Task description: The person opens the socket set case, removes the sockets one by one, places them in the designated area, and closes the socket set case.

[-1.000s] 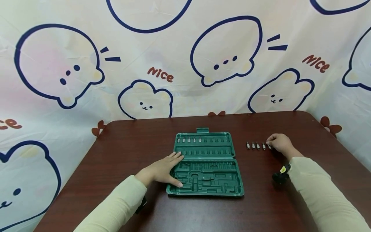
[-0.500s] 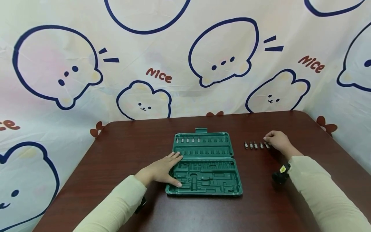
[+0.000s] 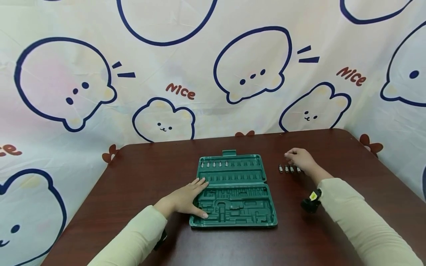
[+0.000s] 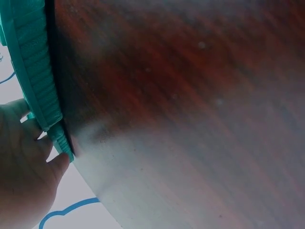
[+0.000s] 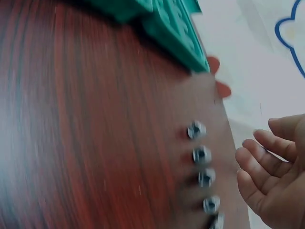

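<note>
A green plastic tool case (image 3: 243,223) lies opened flat, with molded slots in both halves. Several small metal bits (image 3: 214,164) stand in the left slots of its far row. My left hand (image 3: 184,197) rests on the case's left side, fingers spread; in the left wrist view the fingers (image 4: 40,131) touch its edge. To the right of the case, several small metal socket bits (image 3: 286,169) form a row, their hexagonal ends showing in the right wrist view. Just above this row hovers my right hand (image 3: 303,159), fingers loosely bent, nothing visible in them.
The dark red-brown wooden table (image 3: 159,159) carries the case and the loose bits. A pale cloth (image 3: 206,66) with blue cartoon outlines hangs behind its far edge. A black wrist camera (image 3: 311,203) is strapped on the right wrist.
My right hand has moved left from the row's right end to above the row, leaving the last bit. The left hand stays on the case. The view has tilted slightly.
</note>
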Tool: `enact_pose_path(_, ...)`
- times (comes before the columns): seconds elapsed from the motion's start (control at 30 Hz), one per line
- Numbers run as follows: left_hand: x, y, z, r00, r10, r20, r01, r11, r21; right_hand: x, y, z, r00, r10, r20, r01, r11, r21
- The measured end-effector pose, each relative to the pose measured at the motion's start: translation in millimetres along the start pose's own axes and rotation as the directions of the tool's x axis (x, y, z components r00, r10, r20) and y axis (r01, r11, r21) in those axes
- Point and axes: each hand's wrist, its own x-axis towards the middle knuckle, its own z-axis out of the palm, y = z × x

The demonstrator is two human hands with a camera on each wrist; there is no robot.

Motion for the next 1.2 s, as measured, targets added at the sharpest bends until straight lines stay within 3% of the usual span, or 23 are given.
enact_pose_path(0.6,3.8,-4.1,2.4,1.000,0.000,-0.026,0.000,1.000,0.021,22.6,-50.4,61.0,0.988,-0.101,0.117,0.071,0.968,0.242)
enact_pose_path(0.8,1.9,-3.1,2.5,1.000,0.004,-0.031,-0.004,1.000,0.020,30.1,-61.9,81.4,0.987,-0.084,0.140,0.051,0.972,0.229)
enact_pose_path(1.2,-0.3,-0.8,3.9,1.000,0.001,-0.011,-0.001,1.000,-0.005,45.5,-79.2,113.9,0.982,-0.123,0.145,0.098,0.981,0.169)
